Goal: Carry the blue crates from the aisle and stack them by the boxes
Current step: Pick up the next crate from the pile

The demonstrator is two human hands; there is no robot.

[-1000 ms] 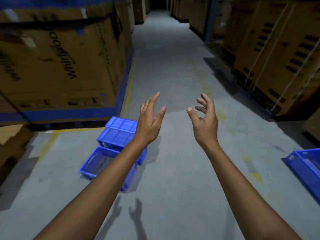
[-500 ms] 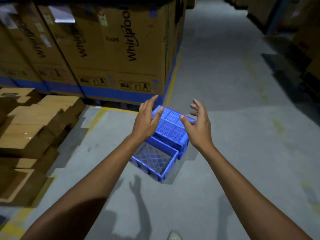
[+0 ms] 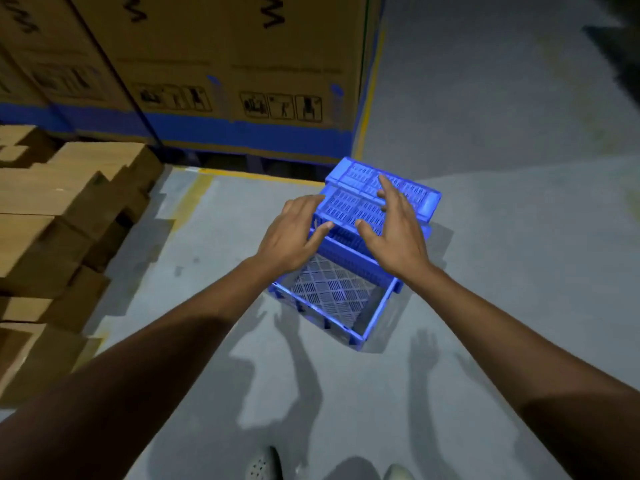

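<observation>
— Looking at the blue crates (image 3: 367, 220)?
— Slotted plastic, upturned ones at 12 o'clock of an upright one, on the floor (image 3: 485, 271).
— Hands?
— Left hand (image 3: 294, 233) and right hand (image 3: 398, 233) open, empty, above them.

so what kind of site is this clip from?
Most likely a warehouse or stockroom. Large printed cartons with handling pictograms stand on the concrete floor behind yellow floor lines, smaller cardboard boxes are piled at left, and blue plastic crates sit under the open left hand and right hand.
</observation>
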